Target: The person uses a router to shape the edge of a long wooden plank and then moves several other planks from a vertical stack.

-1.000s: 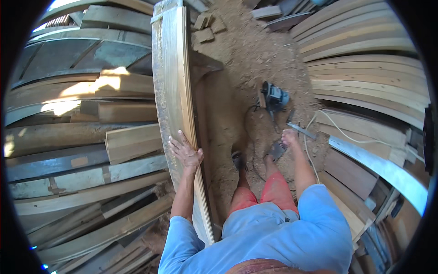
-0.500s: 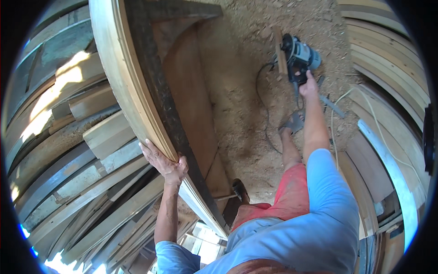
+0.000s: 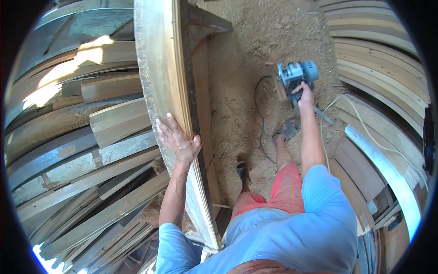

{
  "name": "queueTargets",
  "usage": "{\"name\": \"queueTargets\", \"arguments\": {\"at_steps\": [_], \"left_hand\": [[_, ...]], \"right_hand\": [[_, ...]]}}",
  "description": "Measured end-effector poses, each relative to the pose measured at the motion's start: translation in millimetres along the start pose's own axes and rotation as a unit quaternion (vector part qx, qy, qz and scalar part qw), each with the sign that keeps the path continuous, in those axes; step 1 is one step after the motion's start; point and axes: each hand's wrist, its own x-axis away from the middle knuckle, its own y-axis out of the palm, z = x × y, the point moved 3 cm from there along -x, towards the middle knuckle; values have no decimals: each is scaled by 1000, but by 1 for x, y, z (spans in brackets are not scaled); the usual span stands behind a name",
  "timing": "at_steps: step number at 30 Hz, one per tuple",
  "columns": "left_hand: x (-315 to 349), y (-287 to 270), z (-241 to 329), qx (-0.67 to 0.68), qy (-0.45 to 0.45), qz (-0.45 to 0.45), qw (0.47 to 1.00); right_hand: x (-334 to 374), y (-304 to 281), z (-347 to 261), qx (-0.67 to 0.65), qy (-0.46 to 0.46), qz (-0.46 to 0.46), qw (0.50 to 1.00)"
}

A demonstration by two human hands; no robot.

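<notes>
My left hand (image 3: 179,140) lies on the pale, curved edge of a long wooden workpiece (image 3: 157,64), fingers spread over its broad face and thumb across the grooved side. The other arm reaches forward and right. There my right hand (image 3: 305,95) is wrapped round the rear handle of a teal-and-grey electric planer (image 3: 296,73) with a round motor housing. The planer is low over the floor, beside a short strip of wood (image 3: 279,86); whether it rests on that strip I cannot tell. A dark power cord (image 3: 256,101) loops below it.
Stacked boards (image 3: 119,119) fill the left side, and more curved timber (image 3: 374,55) is piled at right. Sawdust and shavings cover the floor (image 3: 237,105). A pale cord (image 3: 360,116) trails over the right pile. My sandalled feet are between workpiece and planer.
My view has shifted, so the workpiece appears further right. The planer has turned in my right hand and sits lower in view. My left hand stays on the workpiece.
</notes>
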Motion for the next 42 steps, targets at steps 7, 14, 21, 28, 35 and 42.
{"name": "queueTargets", "arguments": {"at_steps": [7, 14, 21, 28, 35, 42], "left_hand": [[2, -6, 1, 38, -11, 3, 999], [9, -28, 12, 36, -21, -43, 998], [147, -26, 107, 507, 266, -163, 804], [242, 20, 83, 573, 284, -329, 694], [282, 24, 39, 564, 299, -304, 707], [321, -25, 47, 493, 367, -280, 737]], "right_hand": [[214, -4, -5, 39, -52, -42, 997], [445, 16, 28, 135, -163, -25, 977], [582, -6, 90, 286, -203, -82, 933], [659, -12, 137, 376, -178, -101, 904], [681, -37, 171, 374, -143, -152, 903], [701, -83, 187, 198, -9, -127, 972]]}}
